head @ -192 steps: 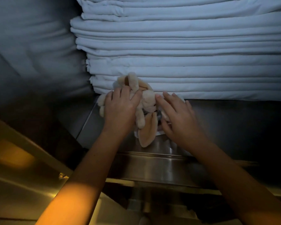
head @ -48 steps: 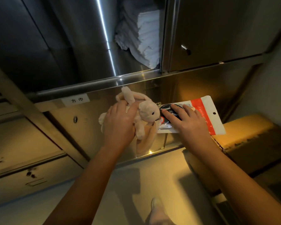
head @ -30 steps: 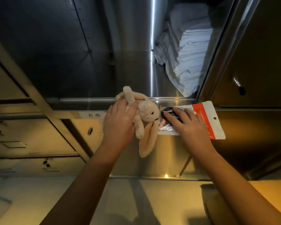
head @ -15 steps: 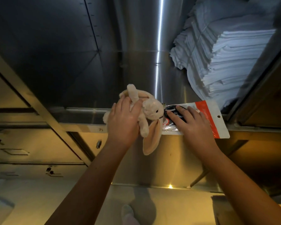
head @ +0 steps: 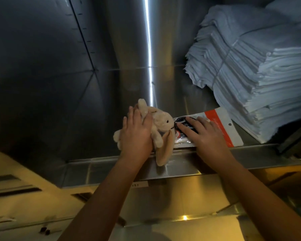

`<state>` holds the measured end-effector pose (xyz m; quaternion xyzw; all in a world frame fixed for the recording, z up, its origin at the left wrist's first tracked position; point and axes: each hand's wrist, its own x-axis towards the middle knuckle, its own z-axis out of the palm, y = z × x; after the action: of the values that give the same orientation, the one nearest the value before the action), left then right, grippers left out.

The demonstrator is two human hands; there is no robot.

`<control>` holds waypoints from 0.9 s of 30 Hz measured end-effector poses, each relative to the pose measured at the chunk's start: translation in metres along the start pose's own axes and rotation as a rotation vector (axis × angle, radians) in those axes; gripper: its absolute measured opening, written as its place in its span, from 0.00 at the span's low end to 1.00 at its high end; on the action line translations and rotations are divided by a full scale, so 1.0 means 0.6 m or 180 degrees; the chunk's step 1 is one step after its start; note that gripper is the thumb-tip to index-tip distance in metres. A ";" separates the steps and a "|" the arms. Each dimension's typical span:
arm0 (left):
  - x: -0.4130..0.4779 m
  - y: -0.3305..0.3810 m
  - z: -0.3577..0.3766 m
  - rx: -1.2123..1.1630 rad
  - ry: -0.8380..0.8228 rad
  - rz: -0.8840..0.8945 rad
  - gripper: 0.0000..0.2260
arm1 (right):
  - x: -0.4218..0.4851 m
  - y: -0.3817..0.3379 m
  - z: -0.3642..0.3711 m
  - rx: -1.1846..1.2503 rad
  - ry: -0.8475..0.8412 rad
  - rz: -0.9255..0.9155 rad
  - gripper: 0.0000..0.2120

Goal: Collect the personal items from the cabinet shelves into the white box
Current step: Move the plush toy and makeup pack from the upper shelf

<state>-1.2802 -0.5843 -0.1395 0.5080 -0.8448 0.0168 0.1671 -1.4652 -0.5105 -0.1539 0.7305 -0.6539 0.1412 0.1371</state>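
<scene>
Since a moment ago both hands have come up from in front of the drawer fronts to the open shelf, and the towel stack now fills far more of the view. The left hand (head: pixel 137 136) grips the plush bunny (head: pixel 161 121) round its body, fingers wrapped over its back. One long ear hangs down past the shelf lip (head: pixel 250 160). The right hand (head: pixel 208 136) holds the packet (head: pixel 223 126), white with an orange band, with its fingers spread over the top face and the thumb out of sight beneath. The two items sit side by side and touch at the bunny's nose. The packet's long axis runs left to right, its far end tilting up towards the folded white towels (head: pixel 259 75) but stopping just short of them. The hands are level, so neither is nearer. I'd say the move ahead is outward and down, away from the shelf. The white box is nowhere in view, so which way it lies cannot be told. Nor can I tell whether the packet rests on the shelf or hovers just above it. Its dark printed label is too blurred to read.
</scene>
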 end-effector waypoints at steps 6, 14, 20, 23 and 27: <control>0.036 -0.008 0.028 -0.0059 -0.0234 -0.0183 0.30 | 0.035 0.014 0.018 0.0143 -0.0293 -0.0081 0.34; 0.054 0.002 0.045 -0.0107 -0.0291 -0.0375 0.38 | 0.089 0.071 0.021 0.0394 -0.0840 -0.0569 0.34; 0.046 -0.017 0.028 -0.0083 -0.0250 0.0287 0.45 | 0.107 0.104 0.025 0.0352 -0.1177 -0.0656 0.39; 0.050 -0.027 0.010 0.0257 -0.0133 0.0858 0.38 | 0.104 0.095 0.018 0.0519 -0.1405 -0.0400 0.39; 0.070 -0.047 -0.003 0.0252 -0.0394 0.1465 0.29 | 0.099 0.056 0.002 0.0964 -0.1021 0.0346 0.25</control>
<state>-1.2731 -0.6333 -0.1295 0.3084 -0.9456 0.0564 0.0867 -1.4922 -0.5690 -0.1319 0.7196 -0.6771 0.1270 -0.0877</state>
